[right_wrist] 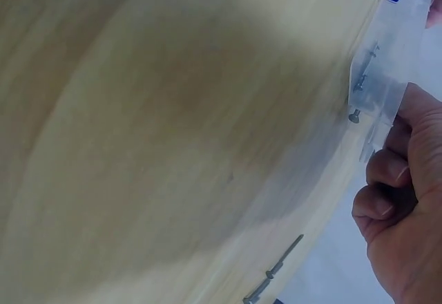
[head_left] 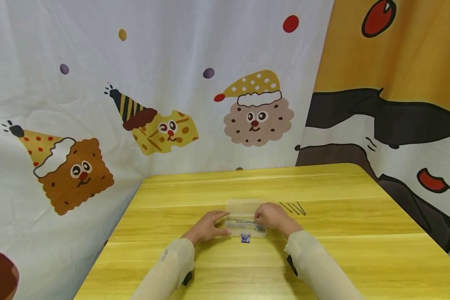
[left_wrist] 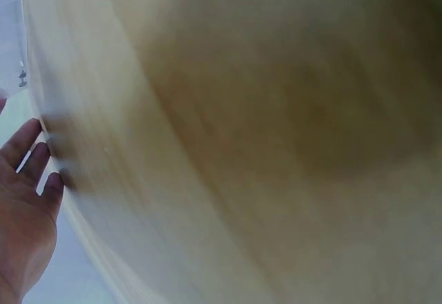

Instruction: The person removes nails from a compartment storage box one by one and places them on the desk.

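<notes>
Plastic lies within reach of both hands: the left hand (head_left: 207,226) stands at nine o'clock of a clear box (head_left: 256,234), fingers and thumb extended, tips at its side and near corner. The right hand (head_left: 273,216) is over the box's two o'clock part, fingers curled; whether it pinches anything cannot be told, as its fingertips are largely hidden.

Finding one: the left hand steadies the box lightly, if at all. A sideways push from the right hand could, in my judgement, slide or swivel the light box.

Finding two: slim metal fasteners (head_left: 243,221), screws or nails by their look, lie in the box along the nine-to-three line. Fingers working among them could flick one over the low wall or prick themselves on a point. A fastener lying proud of the rim would foul the lid (head_left: 241,205), which is laid back at twelve o'clock.

Finding three: the blue latch (head_left: 245,238) projects at six o'clock; a sleeve catching it could jerk the box.

Finding four: several loose fasteners (head_left: 301,208) lie on the bare desk (head_left: 217,275) at two o'clock, just beyond the right hand. Being thin and unrestrained, they may roll or scatter if knuckles brush them.

Printed cloth (head_left: 195,41) hangs beyond the desk at twelve o'clock; no hazard noted.
</notes>
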A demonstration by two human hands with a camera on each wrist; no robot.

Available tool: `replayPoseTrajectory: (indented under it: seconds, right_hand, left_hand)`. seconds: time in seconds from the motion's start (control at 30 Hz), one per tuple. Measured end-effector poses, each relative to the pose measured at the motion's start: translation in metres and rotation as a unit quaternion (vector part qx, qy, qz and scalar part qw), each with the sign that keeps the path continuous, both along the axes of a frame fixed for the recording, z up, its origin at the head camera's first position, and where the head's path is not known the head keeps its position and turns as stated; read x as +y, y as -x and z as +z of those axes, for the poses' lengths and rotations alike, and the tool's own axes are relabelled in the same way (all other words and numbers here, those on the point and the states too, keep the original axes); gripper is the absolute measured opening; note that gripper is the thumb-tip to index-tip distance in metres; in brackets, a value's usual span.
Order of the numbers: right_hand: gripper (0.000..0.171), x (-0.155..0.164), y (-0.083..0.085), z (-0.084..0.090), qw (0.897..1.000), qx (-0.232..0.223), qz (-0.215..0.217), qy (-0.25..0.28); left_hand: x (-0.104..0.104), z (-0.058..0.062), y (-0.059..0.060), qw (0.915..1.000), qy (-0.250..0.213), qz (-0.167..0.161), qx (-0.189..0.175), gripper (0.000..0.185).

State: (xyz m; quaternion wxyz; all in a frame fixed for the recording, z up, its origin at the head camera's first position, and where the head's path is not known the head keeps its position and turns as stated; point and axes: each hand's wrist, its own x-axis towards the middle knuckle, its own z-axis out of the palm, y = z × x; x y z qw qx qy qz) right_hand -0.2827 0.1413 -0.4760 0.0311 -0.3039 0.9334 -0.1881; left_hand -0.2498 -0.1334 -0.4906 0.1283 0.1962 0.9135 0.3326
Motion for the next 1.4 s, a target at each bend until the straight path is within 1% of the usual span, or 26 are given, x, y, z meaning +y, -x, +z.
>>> replayPoseTrajectory:
  seconds: [0.03, 0.1, 0.17, 0.27, 0.3, 0.37, 0.5, 0.6, 0.7, 0.8, 0.93, 1.13, 1.2, 1.3, 1.37, 1.4]
  right_hand:
    - [0.041, 0.000, -0.001, 0.000, 1.000, -0.004, 0.000, 0.008]
    - [0.038, -0.001, -0.002, -0.002, 1.000, -0.012, -0.014, 0.021]
    - [0.028, 0.000, 0.000, -0.006, 0.999, -0.022, -0.032, 0.037]
    - [0.012, 0.001, 0.001, -0.012, 0.994, -0.037, -0.071, 0.068]
    - [0.010, 0.001, 0.001, -0.013, 0.993, -0.041, -0.081, 0.081]
    - [0.010, 0.001, 0.001, -0.015, 0.989, -0.043, -0.092, 0.105]
    - [0.012, 0.001, 0.001, -0.013, 0.979, -0.060, -0.109, 0.163]
    - [0.013, 0.000, 0.000, -0.008, 0.966, -0.089, -0.129, 0.206]
    - [0.014, 0.000, 0.001, -0.003, 0.953, -0.103, -0.157, 0.239]
    - [0.017, 0.004, 0.003, 0.002, 0.939, -0.099, -0.194, 0.265]
    - [0.024, 0.016, 0.004, 0.005, 0.920, -0.087, -0.259, 0.282]
    - [0.031, 0.045, 0.000, 0.010, 0.888, -0.057, -0.349, 0.294]
    - [0.032, 0.057, -0.002, 0.011, 0.880, -0.044, -0.376, 0.288]
    - [0.034, 0.073, -0.005, 0.012, 0.865, -0.044, -0.414, 0.279]
    - [0.036, 0.083, -0.007, 0.011, 0.857, -0.051, -0.436, 0.268]
    - [0.036, 0.088, -0.008, 0.011, 0.856, -0.053, -0.444, 0.261]
  left_hand:
    - [0.000, 0.000, 0.000, 1.0000, 0.002, 0.000, 0.001, 0.071]
    - [0.000, 0.000, -0.001, 1.0000, 0.003, 0.001, 0.000, 0.071]
    - [0.000, 0.000, -0.001, 1.0000, 0.003, 0.003, -0.003, 0.071]
    - [0.000, 0.000, -0.001, 1.0000, -0.002, 0.005, -0.007, 0.071]
    - [0.000, 0.000, 0.000, 1.0000, -0.003, 0.004, -0.007, 0.072]
    - [0.000, 0.000, 0.000, 1.0000, -0.006, 0.004, -0.007, 0.072]
    - [0.001, -0.002, 0.001, 1.0000, -0.005, 0.004, -0.002, 0.073]
    - [0.001, -0.002, 0.000, 1.0000, -0.001, 0.005, 0.000, 0.073]
    - [0.001, -0.001, -0.001, 1.0000, 0.000, 0.006, 0.003, 0.073]
    - [0.000, 0.000, -0.001, 1.0000, -0.003, 0.006, 0.003, 0.073]
    - [0.000, 0.000, -0.001, 1.0000, -0.007, 0.003, 0.004, 0.073]
    - [0.000, 0.000, -0.001, 1.0000, -0.006, 0.003, 0.003, 0.072]
    - [0.000, 0.000, -0.001, 1.0000, -0.008, 0.003, 0.004, 0.072]
    - [-0.001, 0.000, -0.001, 0.9999, -0.008, 0.003, 0.006, 0.072]
    - [0.000, 0.000, -0.001, 1.0000, -0.006, 0.004, 0.005, 0.072]
    - [-0.001, 0.000, -0.001, 1.0000, -0.007, 0.003, 0.006, 0.072]
